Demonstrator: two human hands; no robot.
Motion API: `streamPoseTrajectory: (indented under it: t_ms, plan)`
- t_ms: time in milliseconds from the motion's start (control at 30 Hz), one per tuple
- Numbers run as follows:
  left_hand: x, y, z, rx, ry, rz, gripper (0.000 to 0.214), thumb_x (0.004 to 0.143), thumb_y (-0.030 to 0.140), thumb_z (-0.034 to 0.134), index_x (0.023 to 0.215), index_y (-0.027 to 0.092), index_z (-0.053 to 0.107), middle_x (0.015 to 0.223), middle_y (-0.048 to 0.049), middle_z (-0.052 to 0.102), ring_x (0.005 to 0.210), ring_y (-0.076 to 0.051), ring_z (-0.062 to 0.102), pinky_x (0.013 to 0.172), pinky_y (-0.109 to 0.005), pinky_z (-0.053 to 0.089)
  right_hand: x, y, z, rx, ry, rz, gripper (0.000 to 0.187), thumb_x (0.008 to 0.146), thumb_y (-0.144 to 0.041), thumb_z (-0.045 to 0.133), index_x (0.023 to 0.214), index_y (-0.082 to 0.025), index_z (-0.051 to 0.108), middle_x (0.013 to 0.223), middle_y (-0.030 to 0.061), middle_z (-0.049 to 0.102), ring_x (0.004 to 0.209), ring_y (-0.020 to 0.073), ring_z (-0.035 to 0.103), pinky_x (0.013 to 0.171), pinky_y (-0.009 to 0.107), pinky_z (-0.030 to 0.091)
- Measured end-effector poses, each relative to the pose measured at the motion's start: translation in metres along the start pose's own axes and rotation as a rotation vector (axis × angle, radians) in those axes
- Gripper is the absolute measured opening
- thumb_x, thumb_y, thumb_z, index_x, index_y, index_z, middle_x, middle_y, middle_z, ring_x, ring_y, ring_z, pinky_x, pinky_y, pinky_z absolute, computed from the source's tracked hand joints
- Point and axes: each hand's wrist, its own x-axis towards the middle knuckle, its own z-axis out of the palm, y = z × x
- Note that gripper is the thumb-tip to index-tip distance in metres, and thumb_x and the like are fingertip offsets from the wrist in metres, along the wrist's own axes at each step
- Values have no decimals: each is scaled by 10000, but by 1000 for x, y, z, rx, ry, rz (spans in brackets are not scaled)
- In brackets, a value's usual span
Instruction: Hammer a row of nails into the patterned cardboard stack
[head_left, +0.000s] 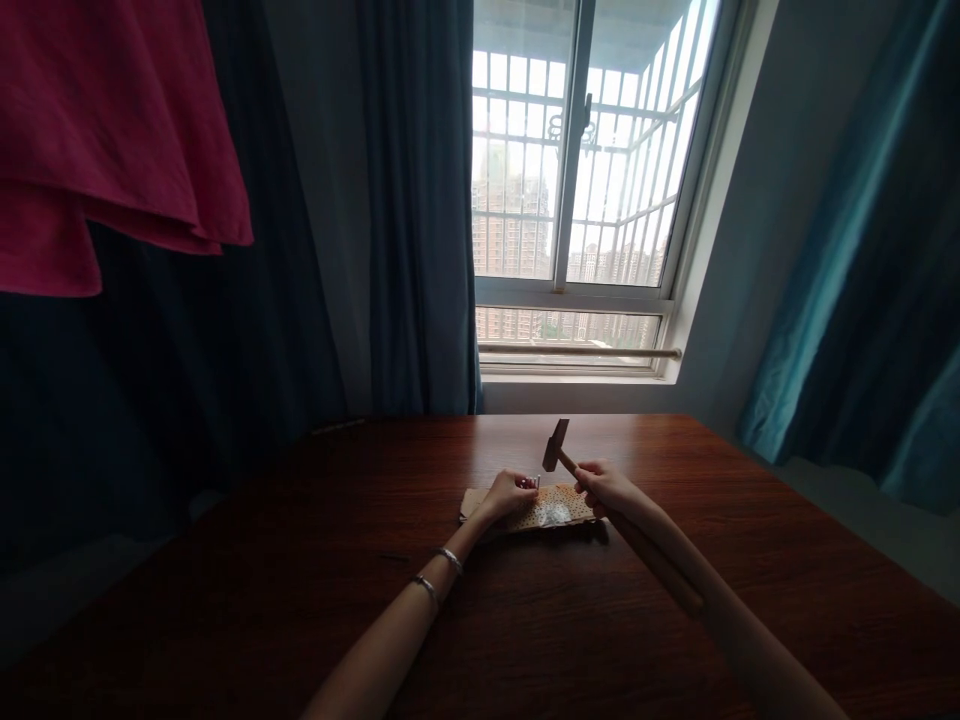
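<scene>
My right hand (pixel 604 488) grips a hammer by its wooden handle (pixel 660 570), the long end running back along the forearm. Its dark metal head (pixel 555 447) is raised above the board, up and right of my left hand. With fingers pinched, my left hand (pixel 510 492) holds a nail (pixel 538 482) upright over a flat, light-brown board (pixel 566 505). Many small dark holes or dots cover the board, and a shiny patch lies at its front. Whether the nail's tip touches the board cannot be made out. Part of the board's left side is behind my left hand.
The board lies on a glossy reddish-brown wooden table (pixel 405 600). Behind the table's far edge is a barred window (pixel 525 200) with a blue curtain (pixel 420 220) beside it. A pink cloth (pixel 127 130) hangs at upper left, and another blue curtain (pixel 840 280) hangs at right.
</scene>
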Motion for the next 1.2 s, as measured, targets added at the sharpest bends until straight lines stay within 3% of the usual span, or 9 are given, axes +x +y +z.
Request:
streamPoseTrajectory:
  t_ms: [467, 1200]
  plan:
    - [1, -4, 2, 11, 25, -4, 271, 639, 331, 589, 717, 87, 679, 662, -36, 639, 582, -119, 505, 526, -200, 338, -2, -4, 16, -3, 13, -80, 170, 842, -309, 457, 825, -148, 508, 608, -31, 496, 339, 19, 389, 306, 140, 324]
    - [-3, 5, 1, 14, 18, -40, 274, 637, 336, 584, 692, 80, 667, 644, -34, 620, 574, -118, 486, 524, -202, 329, 0, -5, 17, -51, -16, -17, 170, 842, -294, 468, 809, -136, 521, 590, -35, 480, 320, 24, 389, 287, 155, 321]
